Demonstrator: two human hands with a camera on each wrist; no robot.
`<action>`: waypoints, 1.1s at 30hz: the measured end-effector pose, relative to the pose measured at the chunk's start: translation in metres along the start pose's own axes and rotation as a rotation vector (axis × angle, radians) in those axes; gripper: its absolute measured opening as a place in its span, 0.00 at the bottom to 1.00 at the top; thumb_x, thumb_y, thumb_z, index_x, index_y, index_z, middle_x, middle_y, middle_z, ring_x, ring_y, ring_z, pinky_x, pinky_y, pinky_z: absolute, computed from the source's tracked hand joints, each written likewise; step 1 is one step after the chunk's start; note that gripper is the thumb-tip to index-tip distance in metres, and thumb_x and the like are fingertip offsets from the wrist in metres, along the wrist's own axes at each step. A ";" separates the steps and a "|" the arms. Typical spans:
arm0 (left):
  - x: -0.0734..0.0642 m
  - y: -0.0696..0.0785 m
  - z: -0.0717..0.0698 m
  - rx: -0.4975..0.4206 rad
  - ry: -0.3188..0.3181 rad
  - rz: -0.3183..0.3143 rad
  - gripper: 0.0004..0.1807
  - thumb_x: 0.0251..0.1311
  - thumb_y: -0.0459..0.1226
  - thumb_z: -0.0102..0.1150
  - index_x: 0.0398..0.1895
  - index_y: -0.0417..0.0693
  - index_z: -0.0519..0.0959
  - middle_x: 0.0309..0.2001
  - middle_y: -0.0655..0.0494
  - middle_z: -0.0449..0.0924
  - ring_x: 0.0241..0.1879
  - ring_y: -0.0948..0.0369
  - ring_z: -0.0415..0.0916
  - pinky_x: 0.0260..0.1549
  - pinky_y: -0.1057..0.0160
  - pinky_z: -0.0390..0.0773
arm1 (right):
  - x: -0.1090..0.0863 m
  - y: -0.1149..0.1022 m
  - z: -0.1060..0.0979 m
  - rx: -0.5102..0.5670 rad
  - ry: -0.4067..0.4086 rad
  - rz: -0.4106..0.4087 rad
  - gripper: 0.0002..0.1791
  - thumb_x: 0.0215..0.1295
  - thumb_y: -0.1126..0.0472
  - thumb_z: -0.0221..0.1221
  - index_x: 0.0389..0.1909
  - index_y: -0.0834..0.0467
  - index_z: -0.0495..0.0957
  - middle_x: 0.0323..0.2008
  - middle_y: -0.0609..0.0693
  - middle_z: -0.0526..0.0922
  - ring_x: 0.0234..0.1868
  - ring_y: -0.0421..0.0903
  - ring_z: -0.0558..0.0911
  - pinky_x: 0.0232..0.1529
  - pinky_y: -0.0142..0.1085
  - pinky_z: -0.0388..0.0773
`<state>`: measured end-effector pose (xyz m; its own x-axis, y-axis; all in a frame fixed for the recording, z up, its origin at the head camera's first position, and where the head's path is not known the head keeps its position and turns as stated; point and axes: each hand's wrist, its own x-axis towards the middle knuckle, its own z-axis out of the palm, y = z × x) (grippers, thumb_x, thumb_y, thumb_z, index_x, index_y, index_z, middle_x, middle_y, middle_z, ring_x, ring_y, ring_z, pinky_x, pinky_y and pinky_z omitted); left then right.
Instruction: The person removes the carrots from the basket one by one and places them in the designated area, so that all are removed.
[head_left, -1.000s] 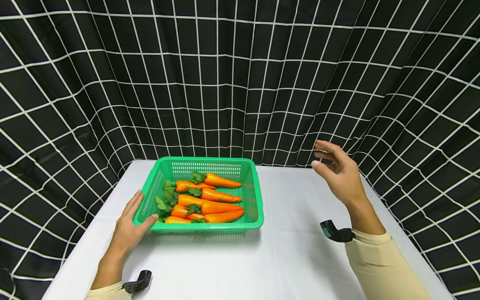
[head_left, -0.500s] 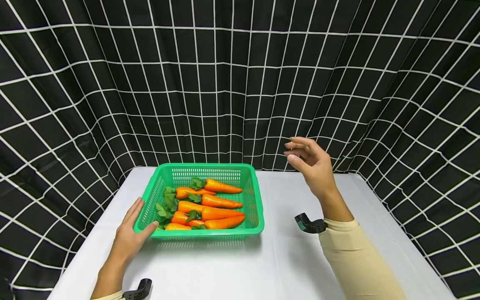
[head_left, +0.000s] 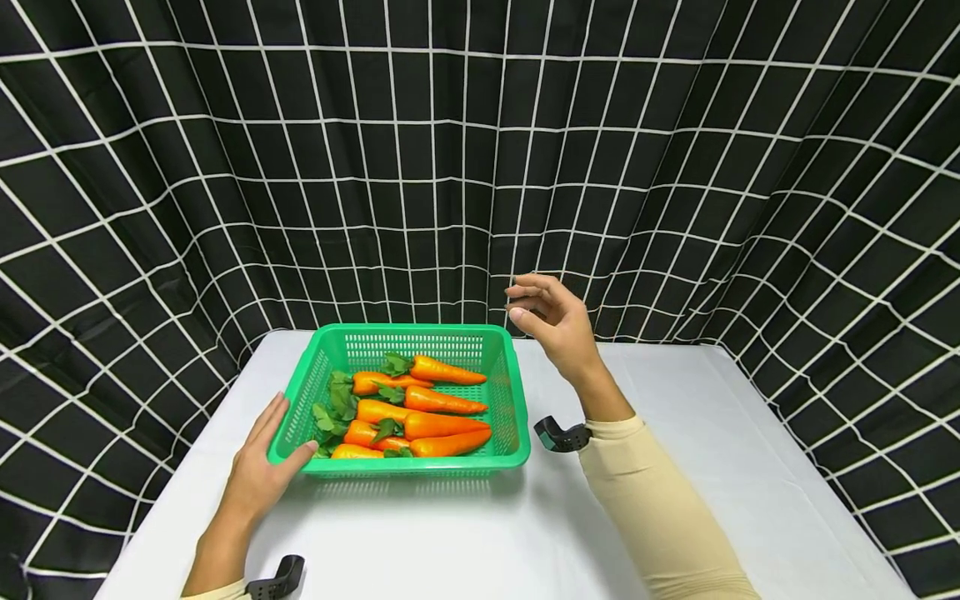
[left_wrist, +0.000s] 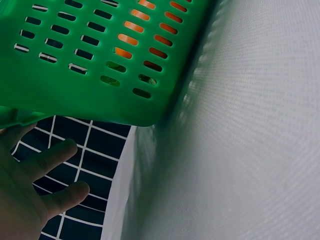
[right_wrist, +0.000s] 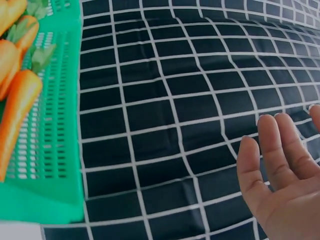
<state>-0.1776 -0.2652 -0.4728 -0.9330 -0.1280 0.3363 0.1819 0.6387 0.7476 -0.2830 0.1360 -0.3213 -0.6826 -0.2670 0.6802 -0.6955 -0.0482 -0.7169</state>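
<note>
A green plastic basket (head_left: 517,392) with slotted walls stands on the table and holds several orange carrots (head_left: 450,423) with leafy green tops. At its near left corner is my left hand (head_left: 258,475), fingers straight along the outside and thumb over the rim. The left wrist view shows the basket wall (left_wrist: 75,95) from outside, with the fingers (left_wrist: 60,200) spread below it. My right hand (head_left: 555,329) hangs in the air just beyond the basket's right rim, fingers loosely bent and holding nothing. In the right wrist view that hand (right_wrist: 285,185) appears apart from the basket.
A white cloth (head_left: 420,542) covers the table. Black curtains with a white grid (head_left: 600,167) enclose the back and both sides. Each wrist carries a black strap with a camera mount (head_left: 562,437).
My right hand has moved left through the air, from the far right to near the basket's right rim. The left hand stays at the basket; the head view has shifted slightly.
</note>
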 end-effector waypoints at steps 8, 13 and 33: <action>-0.001 0.000 0.001 -0.011 -0.005 -0.004 0.43 0.57 0.46 0.66 0.74 0.45 0.58 0.74 0.53 0.51 0.70 0.41 0.49 0.59 0.32 0.54 | 0.005 0.020 0.017 0.036 -0.027 0.042 0.22 0.63 0.69 0.60 0.57 0.68 0.72 0.48 0.66 0.77 0.46 0.63 0.76 0.44 0.38 0.78; -0.001 0.001 0.001 -0.011 -0.005 -0.003 0.43 0.56 0.45 0.66 0.74 0.45 0.59 0.74 0.53 0.51 0.70 0.42 0.49 0.59 0.32 0.54 | 0.008 0.032 0.027 0.039 -0.035 0.088 0.21 0.63 0.70 0.60 0.57 0.66 0.72 0.48 0.66 0.78 0.47 0.60 0.77 0.46 0.39 0.77; 0.000 0.000 -0.001 -0.027 -0.001 -0.015 0.44 0.56 0.44 0.67 0.74 0.46 0.59 0.74 0.53 0.52 0.70 0.43 0.49 0.60 0.33 0.53 | 0.023 0.045 0.071 0.062 -0.114 0.271 0.20 0.65 0.71 0.58 0.57 0.70 0.71 0.48 0.74 0.75 0.44 0.58 0.79 0.44 0.43 0.79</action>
<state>-0.1770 -0.2656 -0.4723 -0.9360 -0.1361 0.3246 0.1765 0.6165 0.7673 -0.3138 0.0595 -0.3487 -0.8095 -0.3840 0.4442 -0.4744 -0.0183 -0.8801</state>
